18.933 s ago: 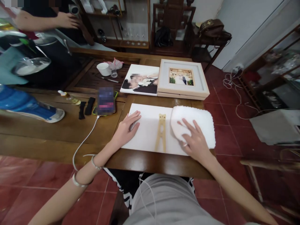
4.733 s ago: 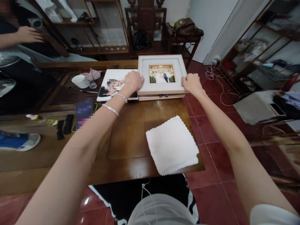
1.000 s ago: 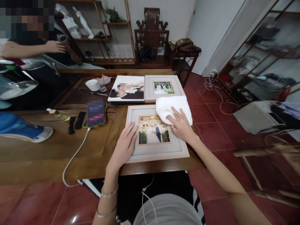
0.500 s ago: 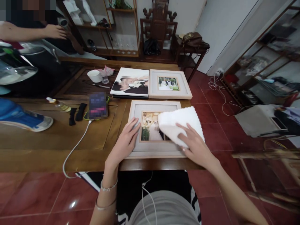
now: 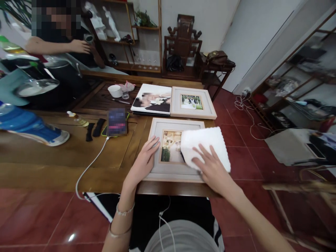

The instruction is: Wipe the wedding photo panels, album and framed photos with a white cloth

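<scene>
A pale wooden picture frame (image 5: pixel 178 176) lies flat on the table in front of me, with a photo (image 5: pixel 170 147) in its middle. My left hand (image 5: pixel 144 157) rests flat on the frame's left side, fingers stretched out. A white cloth (image 5: pixel 220 147) with a scalloped edge covers the frame's right part and some of the photo. My right hand (image 5: pixel 211 168) has hold of the cloth and presses it down on the frame, fingers spread over it.
Behind lie a second framed photo (image 5: pixel 210 106) and a white photo panel (image 5: pixel 139 99). To the left are a phone (image 5: pixel 117 121) with a white cable (image 5: pixel 90 164), a dropper bottle (image 5: pixel 78 119), black strips (image 5: pixel 98 127) and a white cup (image 5: pixel 114 91). Another person (image 5: pixel 60 45) is across the table.
My right hand and the cloth have shifted slightly on the frame, covering a little more of the photo's right side. My left hand stays on the left edge. The whole view has tilted a little.
</scene>
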Motion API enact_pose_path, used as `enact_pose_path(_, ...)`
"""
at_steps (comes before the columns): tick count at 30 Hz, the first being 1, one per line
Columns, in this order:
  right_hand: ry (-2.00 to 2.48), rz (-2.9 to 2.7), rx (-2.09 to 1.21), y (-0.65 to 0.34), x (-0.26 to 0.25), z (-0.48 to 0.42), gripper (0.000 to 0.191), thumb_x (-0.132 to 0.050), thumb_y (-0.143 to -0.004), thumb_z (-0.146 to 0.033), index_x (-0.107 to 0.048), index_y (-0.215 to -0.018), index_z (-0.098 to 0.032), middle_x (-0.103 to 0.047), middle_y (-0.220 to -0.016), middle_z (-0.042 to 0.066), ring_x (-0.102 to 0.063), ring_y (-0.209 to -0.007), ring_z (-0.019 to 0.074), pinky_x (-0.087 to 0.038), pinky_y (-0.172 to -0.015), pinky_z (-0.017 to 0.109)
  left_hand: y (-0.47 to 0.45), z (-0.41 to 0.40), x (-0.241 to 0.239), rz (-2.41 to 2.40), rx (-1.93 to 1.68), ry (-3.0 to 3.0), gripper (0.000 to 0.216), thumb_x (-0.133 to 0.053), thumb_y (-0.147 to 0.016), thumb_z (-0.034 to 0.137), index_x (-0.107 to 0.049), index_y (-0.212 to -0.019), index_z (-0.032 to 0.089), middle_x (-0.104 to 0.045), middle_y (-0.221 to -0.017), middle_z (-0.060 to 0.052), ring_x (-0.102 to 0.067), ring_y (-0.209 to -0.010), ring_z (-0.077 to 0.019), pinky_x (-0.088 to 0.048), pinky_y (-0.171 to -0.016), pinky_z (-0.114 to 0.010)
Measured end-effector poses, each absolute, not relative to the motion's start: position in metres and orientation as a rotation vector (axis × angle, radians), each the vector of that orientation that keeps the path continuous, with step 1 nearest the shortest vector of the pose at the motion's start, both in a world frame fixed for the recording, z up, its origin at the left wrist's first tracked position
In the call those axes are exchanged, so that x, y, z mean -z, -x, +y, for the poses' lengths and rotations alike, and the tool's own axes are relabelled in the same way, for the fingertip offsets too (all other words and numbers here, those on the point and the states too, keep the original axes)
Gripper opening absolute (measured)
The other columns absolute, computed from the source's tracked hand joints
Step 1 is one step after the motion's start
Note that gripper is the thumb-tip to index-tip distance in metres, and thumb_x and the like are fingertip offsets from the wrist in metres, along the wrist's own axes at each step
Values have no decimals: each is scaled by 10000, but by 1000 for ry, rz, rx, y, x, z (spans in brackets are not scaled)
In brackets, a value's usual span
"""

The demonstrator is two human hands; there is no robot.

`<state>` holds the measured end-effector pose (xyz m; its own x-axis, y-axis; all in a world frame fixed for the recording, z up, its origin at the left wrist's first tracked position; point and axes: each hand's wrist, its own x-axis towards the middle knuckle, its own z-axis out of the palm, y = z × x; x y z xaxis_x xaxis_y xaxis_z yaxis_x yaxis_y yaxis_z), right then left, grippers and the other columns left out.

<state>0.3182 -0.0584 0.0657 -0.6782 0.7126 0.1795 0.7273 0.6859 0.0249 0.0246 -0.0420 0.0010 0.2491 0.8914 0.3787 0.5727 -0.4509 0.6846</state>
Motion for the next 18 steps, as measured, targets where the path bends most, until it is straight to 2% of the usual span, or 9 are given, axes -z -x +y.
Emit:
enact_pose_path(3, 1092, -2783, 67, -324, -81, -99, 540, -445, -663, 50, -620, -1123, -171, -607, -1390, 175, -475, -1385, 361, -416, -1110, 640, -25, -42, -1, 1339, -1050, -2121, 454, -325, -1019, 163, -561, -1407, 180, -498, -1512, -128, -327, -1491, -254, -292, -1218, -555)
enact_pose_path(6, 976, -2675, 15, -338, -83, -104, 449, -435, -702, -3, -584, -1099, -151, -693, -1201, 201, -530, -1343, 312, -496, -1073, 536, -25, -42, -3, 1338, -1040, -2128, 448, -339, -1016, 166, -565, -1403, 159, -515, -1498, -130, -331, -1489, -255, -302, -1216, -550)
enact_pose_path(9, 1057, -2453, 92, -352, -66, -70, 340, -434, -785, -66, -567, -1080, -173, -691, -1170, 202, -591, -1259, 333, -568, -957, 501, -25, -42, -7, 1299, -1022, -2124, 440, -352, -1019, 174, -575, -1398, 184, -544, -1476, -107, -369, -1470, -250, -324, -1210, -536)
enact_pose_path(10, 1126, -2370, 126, -354, -58, -53, 315, -435, -812, -93, -568, -1085, -178, -687, -1172, 202, -624, -1202, 344, -585, -908, 493, -25, -42, -8, 1288, -1012, -2120, 440, -353, -1019, 176, -578, -1397, 192, -550, -1472, -101, -385, -1462, -249, -329, -1208, -532)
enact_pose_path(12, 1321, -2220, 149, -352, -46, -14, 279, -449, -861, -142, -570, -1112, -167, -710, -1045, 194, -690, -1022, 341, -606, -799, 471, -25, -43, -11, 1278, -989, -2116, 445, -349, -1018, 176, -580, -1397, 196, -553, -1469, -97, -407, -1448, -248, -335, -1207, -525)
enact_pose_path(13, 1380, -2189, 154, -347, -42, 5, 269, -458, -879, -163, -574, -1121, -167, -710, -1041, 191, -690, -1004, 342, -601, -803, 478, -25, -43, -13, 1279, -973, -2118, 448, -346, -1017, 174, -580, -1399, 196, -551, -1470, -96, -411, -1446, -247, -336, -1207, -521)
enact_pose_path(14, 1388, -2209, 163, -342, -41, 23, 272, -469, -882, -162, -584, -1128, -169, -699, -1109, 197, -668, -1072, 349, -584, -864, 495, -25, -43, -14, 1282, -957, -2122, 452, -343, -1016, 171, -579, -1401, 198, -550, -1472, -94, -411, -1446, -244, -335, -1209, -517)
enact_pose_path(16, 1324, -2362, 176, -329, -43, 52, 377, -489, -838, -89, -586, -1197, -147, -612, -1343, 205, -514, -1326, 380, -457, -1070, 564, -24, -43, -15, 1291, -932, -2130, 456, -340, -1014, 168, -579, -1401, 209, -548, -1475, -86, -410, -1447, -237, -332, -1211, -514)
enact_pose_path(18, 1265, -2516, 184, -318, -48, 66, 505, -487, -780, -12, -580, -1261, -131, -518, -1476, 185, -352, -1453, 394, -306, -1170, 621, -24, -44, -15, 1304, -919, -2133, 459, -339, -1014, 167, -571, -1407, 218, -540, -1483, -83, -409, -1448, -233, -331, -1211, -514)
